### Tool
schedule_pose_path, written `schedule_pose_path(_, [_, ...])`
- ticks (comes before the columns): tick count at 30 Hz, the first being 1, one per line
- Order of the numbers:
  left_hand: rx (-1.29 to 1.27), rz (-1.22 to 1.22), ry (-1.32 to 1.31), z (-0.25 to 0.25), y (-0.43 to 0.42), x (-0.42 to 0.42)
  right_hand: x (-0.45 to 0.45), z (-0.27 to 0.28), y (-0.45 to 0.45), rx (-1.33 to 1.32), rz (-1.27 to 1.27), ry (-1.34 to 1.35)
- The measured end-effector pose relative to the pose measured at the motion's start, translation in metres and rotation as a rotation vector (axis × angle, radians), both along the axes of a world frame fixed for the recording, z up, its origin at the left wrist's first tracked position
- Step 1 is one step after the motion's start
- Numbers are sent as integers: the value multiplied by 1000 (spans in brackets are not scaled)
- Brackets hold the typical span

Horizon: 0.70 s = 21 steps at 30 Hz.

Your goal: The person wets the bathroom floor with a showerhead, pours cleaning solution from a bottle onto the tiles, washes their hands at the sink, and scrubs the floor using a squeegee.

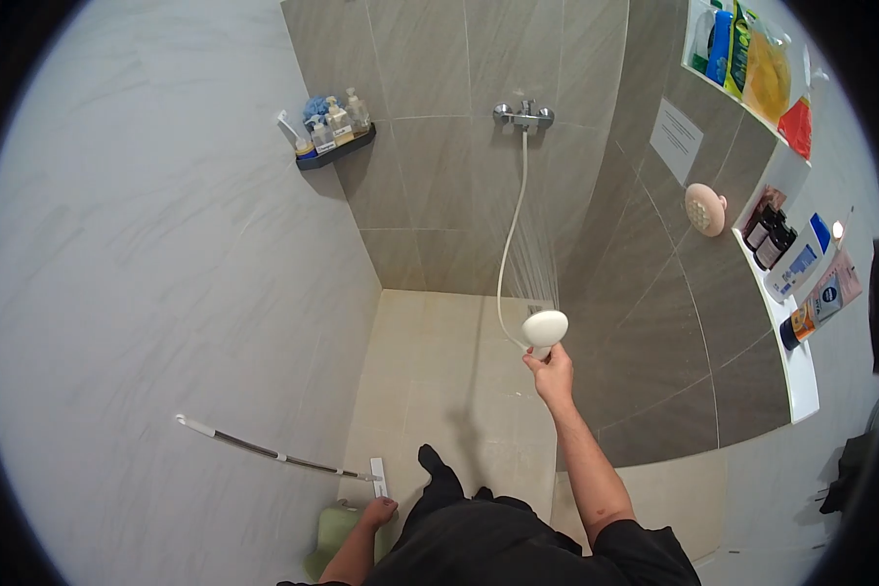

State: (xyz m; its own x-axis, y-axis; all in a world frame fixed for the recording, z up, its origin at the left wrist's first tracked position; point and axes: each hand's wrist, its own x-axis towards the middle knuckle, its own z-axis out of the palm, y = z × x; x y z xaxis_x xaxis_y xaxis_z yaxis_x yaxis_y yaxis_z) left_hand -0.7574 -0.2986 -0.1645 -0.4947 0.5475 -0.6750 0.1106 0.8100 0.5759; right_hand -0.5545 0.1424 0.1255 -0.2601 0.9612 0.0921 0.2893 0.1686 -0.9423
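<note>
My right hand [551, 373] is closed around the handle of a white shower head [545, 328], from which water sprays toward the tiled back wall. A white hose [507, 256] runs from the shower head up to the chrome mixer tap [524, 116]. Low on the left, my left hand [379, 511] is closed beside the white flat head [379, 478] of a long-handled tool [254, 448]. What its fingers hold, if anything, is too small to make out. A green container [331, 535] is just left of that hand, partly hidden by the forearm.
A dark corner shelf [337, 148] holds several bottles. On the right, white wall niches [803, 391] hold bottles and tubes. A pink round brush [704, 210] and a paper sheet [676, 142] are on the curved wall. My feet in dark socks are on the beige floor [439, 342].
</note>
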Motion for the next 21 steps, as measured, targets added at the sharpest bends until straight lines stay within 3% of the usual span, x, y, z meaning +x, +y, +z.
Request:
schedule_pose_path(8, [32,104,25,18,-15,7,-38,14,1,-28,-91,29])
schedule_pose_path(14, [10,243,-157,-2,-52,13,-105,13,-13,59,138,-185])
schedule_pose_path(21, [-33,440,-87,14,-112,4,-217,25,-62,173,445,-380])
